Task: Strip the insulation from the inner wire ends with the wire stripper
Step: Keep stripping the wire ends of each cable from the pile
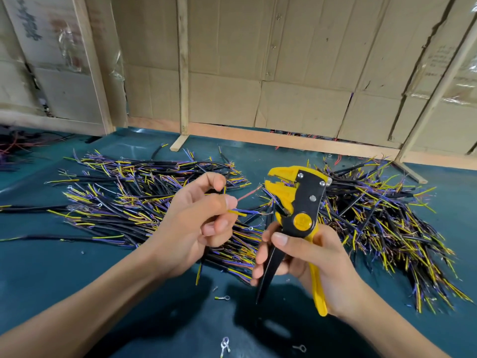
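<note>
Head view: the left hand pinches a cable's inner wires just short of the wire stripper, gripped by the right hand (jaws gaping). Next, I'd guess, one end needs feeding between them.

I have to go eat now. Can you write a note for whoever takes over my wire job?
Left hand: pinches a cable's inner wires, ends pointing at the stripper.
Right hand: grips the wire stripper, head up, not on the wires yet.
Cable piles lie on both sides of the green table.
Done: cannot tell.
Left: feed the ends into the stripper, squeeze, pull.
</note>
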